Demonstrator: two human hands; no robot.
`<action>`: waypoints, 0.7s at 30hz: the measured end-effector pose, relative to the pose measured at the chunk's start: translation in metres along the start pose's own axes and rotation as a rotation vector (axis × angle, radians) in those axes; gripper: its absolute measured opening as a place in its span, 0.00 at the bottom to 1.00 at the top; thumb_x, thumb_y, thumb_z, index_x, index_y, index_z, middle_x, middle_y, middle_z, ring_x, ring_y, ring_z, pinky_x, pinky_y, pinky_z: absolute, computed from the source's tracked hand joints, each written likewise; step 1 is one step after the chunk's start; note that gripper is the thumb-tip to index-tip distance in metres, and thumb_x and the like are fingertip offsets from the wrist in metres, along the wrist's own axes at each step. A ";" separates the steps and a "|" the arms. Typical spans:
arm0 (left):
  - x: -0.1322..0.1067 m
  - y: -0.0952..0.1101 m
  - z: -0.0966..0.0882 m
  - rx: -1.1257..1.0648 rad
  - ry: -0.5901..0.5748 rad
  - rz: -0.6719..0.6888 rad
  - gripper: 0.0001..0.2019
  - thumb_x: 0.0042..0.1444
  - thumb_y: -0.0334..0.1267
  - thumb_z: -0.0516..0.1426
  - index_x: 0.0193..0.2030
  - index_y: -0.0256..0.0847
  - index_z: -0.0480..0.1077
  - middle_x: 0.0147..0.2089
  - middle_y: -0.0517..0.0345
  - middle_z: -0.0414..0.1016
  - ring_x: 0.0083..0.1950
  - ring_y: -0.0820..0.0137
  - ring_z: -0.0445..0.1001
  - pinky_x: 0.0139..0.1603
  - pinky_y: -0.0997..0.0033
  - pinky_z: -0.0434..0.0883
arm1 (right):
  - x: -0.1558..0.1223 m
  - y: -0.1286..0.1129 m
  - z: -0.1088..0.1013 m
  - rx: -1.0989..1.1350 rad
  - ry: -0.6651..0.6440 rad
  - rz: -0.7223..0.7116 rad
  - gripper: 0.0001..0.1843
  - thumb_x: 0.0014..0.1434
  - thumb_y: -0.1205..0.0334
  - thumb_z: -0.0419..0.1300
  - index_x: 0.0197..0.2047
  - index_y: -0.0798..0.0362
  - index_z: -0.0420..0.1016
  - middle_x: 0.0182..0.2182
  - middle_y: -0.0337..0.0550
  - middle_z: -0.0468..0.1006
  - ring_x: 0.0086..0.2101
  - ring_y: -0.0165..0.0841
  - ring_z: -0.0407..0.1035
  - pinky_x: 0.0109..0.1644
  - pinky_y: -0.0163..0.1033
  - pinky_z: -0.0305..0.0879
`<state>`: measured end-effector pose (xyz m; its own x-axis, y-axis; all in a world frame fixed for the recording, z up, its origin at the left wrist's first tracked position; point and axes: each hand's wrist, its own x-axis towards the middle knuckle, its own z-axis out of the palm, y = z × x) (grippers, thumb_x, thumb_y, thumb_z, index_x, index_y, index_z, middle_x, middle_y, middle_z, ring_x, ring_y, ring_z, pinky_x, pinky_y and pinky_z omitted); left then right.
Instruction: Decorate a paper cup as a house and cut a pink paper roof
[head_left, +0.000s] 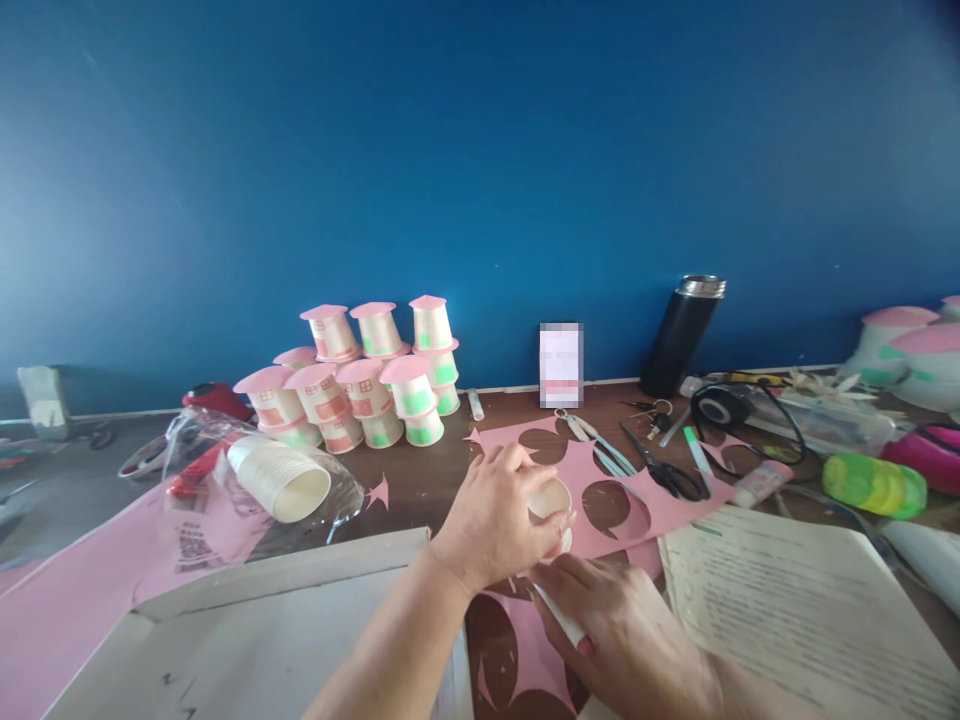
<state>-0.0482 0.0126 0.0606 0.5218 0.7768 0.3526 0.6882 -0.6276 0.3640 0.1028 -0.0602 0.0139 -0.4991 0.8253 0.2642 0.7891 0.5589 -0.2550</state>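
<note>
My left hand (499,510) is closed around a white paper cup (553,497), whose round end faces up between thumb and fingers. Just below it, my right hand (615,615) grips a slim white tube (559,612), its tip close to the cup. Whether the tip touches the cup is hidden by the fingers. Beneath and beyond both hands lies a pink paper sheet (585,460) with round holes cut out. Another cut pink scrap (536,650) lies nearer me.
Stacked paper-cup houses (367,390) with pink roofs stand at the back left. A bag of nested cups (300,490) lies left, above a white box (300,630). Black scissors (667,475), a black flask (682,335), a phone (561,365) and a printed booklet (810,610) are also around.
</note>
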 end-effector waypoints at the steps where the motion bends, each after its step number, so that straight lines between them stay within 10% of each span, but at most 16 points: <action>1: 0.000 0.000 0.000 0.001 -0.003 0.000 0.18 0.56 0.47 0.57 0.51 0.45 0.73 0.46 0.52 0.70 0.48 0.60 0.70 0.54 0.55 0.68 | 0.000 -0.001 -0.001 -0.005 -0.001 0.004 0.14 0.56 0.72 0.50 0.41 0.50 0.73 0.31 0.40 0.77 0.28 0.37 0.74 0.27 0.40 0.56; 21: 0.000 0.000 -0.001 0.001 -0.002 0.001 0.18 0.56 0.48 0.57 0.50 0.46 0.74 0.45 0.53 0.70 0.47 0.60 0.70 0.53 0.54 0.68 | -0.010 0.006 -0.005 0.036 -0.004 -0.033 0.19 0.55 0.71 0.54 0.49 0.48 0.71 0.35 0.39 0.79 0.29 0.36 0.75 0.30 0.39 0.65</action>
<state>-0.0487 0.0125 0.0611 0.5233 0.7765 0.3510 0.6884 -0.6280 0.3630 0.1142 -0.0657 0.0149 -0.5259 0.8068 0.2694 0.7591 0.5880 -0.2793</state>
